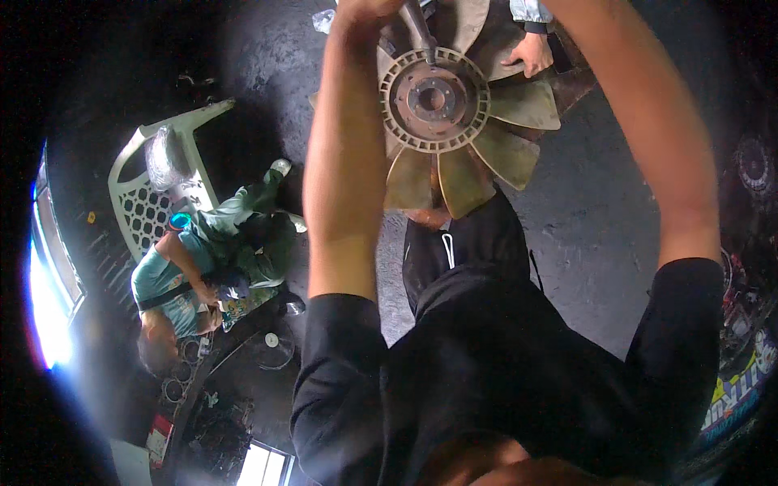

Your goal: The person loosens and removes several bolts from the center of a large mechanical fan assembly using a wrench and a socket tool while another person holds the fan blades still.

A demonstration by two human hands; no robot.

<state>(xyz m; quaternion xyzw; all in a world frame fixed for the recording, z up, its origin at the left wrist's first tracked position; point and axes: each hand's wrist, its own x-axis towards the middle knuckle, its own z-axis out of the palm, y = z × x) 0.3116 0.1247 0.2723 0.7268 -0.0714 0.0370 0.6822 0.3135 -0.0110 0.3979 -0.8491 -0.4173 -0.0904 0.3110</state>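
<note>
A black shirt [502,356] is nearest. The left hand [367,8] is near a bladed fan [447,115] (can't tell either hand's finger pose).

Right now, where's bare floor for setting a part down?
Floor between fan and right forearm; also between white chair and left forearm. Crowded: fan's upper right, at another person's hand, and lower left, around the person in green.

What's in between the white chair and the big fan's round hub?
The head view shows dark floor, then the person's left forearm, which hides part of the fan.
</note>
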